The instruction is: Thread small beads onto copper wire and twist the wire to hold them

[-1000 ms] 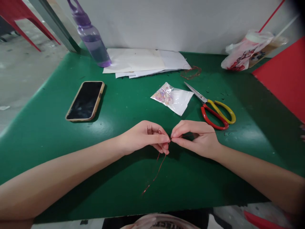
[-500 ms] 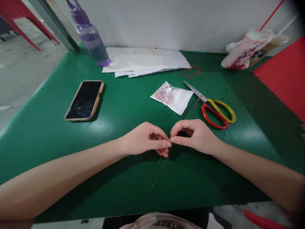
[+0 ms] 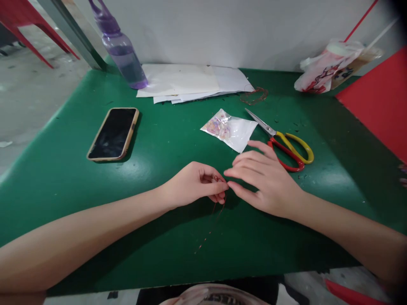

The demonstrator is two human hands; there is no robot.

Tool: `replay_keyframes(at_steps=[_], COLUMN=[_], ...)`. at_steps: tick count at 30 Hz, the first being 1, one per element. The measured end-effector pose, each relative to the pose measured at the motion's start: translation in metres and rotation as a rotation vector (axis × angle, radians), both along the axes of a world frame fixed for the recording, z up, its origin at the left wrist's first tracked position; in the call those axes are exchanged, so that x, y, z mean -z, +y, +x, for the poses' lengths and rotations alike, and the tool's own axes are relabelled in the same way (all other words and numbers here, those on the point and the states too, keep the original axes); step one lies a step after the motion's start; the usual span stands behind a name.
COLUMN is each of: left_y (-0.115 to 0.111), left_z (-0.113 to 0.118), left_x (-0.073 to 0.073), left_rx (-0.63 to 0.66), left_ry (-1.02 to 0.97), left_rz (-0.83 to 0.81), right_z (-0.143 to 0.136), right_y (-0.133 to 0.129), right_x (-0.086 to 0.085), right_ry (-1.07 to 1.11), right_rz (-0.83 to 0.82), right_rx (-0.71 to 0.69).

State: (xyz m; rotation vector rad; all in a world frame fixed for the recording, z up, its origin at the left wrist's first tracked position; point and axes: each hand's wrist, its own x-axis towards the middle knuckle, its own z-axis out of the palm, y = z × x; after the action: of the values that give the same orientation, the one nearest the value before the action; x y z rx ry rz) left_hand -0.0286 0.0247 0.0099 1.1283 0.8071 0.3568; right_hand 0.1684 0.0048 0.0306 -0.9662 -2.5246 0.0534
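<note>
The left hand [image 3: 196, 185] pinches a thin red strand [image 3: 209, 233] trailing toward 7 o'clock, apparently being worked, while the right hand [image 3: 270, 183], fingers parted at 3 o'clock, likely needs a fine pinch next.

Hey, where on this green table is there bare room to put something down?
On the green table, one patch lies between the phone and the small packet, beyond the left hand; another between the phone and the table's left edge. It's crowded by the right hand, with packet and scissors close, and along the back, with bottle and papers.
</note>
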Motion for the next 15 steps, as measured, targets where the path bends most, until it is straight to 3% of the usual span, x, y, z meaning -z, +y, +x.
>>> replay_keyframes(at_steps=[15], left_y=[0.0024], left_z=[-0.0006], left_x=[-0.0015], left_rx=[-0.005], left_ry=[-0.113], left_rz=[-0.081], right_z=[0.0028], right_y=[-0.0016], right_x=[0.0022], right_ry=[-0.003], right_rz=[-0.044], right_rx=[0.004])
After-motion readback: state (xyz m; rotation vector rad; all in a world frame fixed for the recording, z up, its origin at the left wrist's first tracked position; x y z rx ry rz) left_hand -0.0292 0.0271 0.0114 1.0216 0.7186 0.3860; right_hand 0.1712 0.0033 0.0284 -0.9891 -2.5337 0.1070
